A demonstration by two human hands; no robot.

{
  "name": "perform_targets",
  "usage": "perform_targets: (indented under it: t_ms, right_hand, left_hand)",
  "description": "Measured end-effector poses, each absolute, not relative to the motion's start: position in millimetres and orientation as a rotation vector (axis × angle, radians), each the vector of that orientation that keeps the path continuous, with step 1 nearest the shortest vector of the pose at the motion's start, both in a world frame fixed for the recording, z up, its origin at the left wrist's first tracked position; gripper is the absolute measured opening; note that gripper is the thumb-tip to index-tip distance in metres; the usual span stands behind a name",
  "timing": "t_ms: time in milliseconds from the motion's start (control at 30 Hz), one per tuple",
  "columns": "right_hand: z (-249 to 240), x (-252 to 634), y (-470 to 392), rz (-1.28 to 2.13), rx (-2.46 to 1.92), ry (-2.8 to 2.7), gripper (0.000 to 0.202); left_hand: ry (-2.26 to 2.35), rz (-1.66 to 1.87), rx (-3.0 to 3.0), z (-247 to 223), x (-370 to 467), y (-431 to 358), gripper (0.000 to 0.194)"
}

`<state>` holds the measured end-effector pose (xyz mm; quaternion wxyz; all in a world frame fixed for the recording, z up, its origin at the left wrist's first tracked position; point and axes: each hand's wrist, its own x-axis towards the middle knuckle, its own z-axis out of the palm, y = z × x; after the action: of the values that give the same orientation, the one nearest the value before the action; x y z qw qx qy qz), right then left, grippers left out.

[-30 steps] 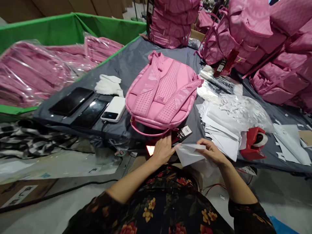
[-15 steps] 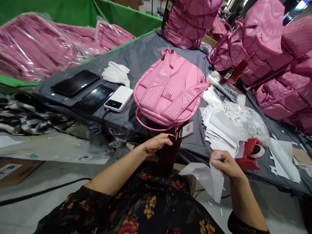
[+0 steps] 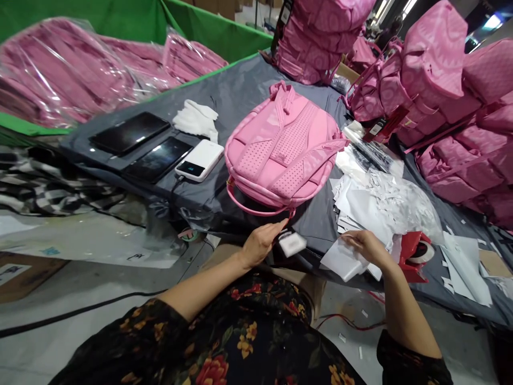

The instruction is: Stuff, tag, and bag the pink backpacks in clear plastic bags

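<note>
Head: sheet (image 3: pixel 343 261) now nearer papers (image 3: pixel 363 206)

Pink backpack (image 3: pixel 285 152), white paper sheet (image 3: pixel 343 260)

My hands: two, left hand (image 3: pixel 259 247) and right hand (image 3: pixel 367 247). Pink backpack (image 3: pixel 294 141) before me: one. Translucent sheet (image 3: pixel 342 261) in my right hand: at least one. Blurred tag (image 3: pixel 293 245) by my left: at least one. Black screens (image 3: pixel 130 132): two. White power bank (image 3: pixel 202 156): one. Tape dispenser (image 3: pixel 407 250): one. Plastic-wrapped backpacks (image 3: pixel 68 69) to my left: at least three. Stacked backpacks (image 3: pixel 315 40): too overlapped to count.
</note>
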<state>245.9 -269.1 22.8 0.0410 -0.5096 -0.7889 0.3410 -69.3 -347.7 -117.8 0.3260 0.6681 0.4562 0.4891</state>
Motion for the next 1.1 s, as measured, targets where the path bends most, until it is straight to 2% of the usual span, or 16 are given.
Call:
perform_targets:
  t_ms: [67,133,300,433,500,600,700,767,867,967,1100]
  right_hand:
    - [18,245,-264,1.099,-1.548,-2.434,0.052]
    - [10,235,-259,1.08,-1.528,-2.452,0.052]
    - [-10,190,-249,0.989,-1.401,-2.453,0.046]
    - [-10,174,-247,0.965,-1.357,-2.554,0.047]
    - [-3,180,-250,0.93,-1.366,-2.604,0.052]
    - [6,190,-259,1.036,-1.346,-2.719,0.056]
    - [-2,181,-269,1.165,-1.273,-2.836,0.051]
    - [-15,162,-268,1.07,-1.302,-2.788,0.049]
    - [-34,128,-254,0.922,-1.364,-2.478,0.048]
    - [-41,107,-236,1.093,-1.288,-2.202,0.056]
    - [-35,96,-234,1.346,-1.213,-2.057,0.062]
  left_hand:
    - [1.174,1.197,2.039,-129,-87,-365,0.05]
    - [1.269,1.186,1.963,-132,-95,-372,0.055]
    - [1.218,1.246,1.175,-112,-62,-340,0.052]
    - [1.198,1.24,1.014,-94,-33,-307,0.036]
    - [1.202,1.229,0.965,-93,-35,-304,0.033]
    - [1.132,1.202,0.863,-92,-55,-313,0.041]
    - [1.099,1.122,0.794,-80,-73,-324,0.054]
    - [1.09,1.137,0.894,-66,-75,-331,0.055]
    - [1.119,1.162,1.242,-53,-63,-340,0.041]
    - [1.274,1.072,1.595,-61,-46,-349,0.026]
    - [1.484,0.875,2.027,-85,-37,-354,0.022]
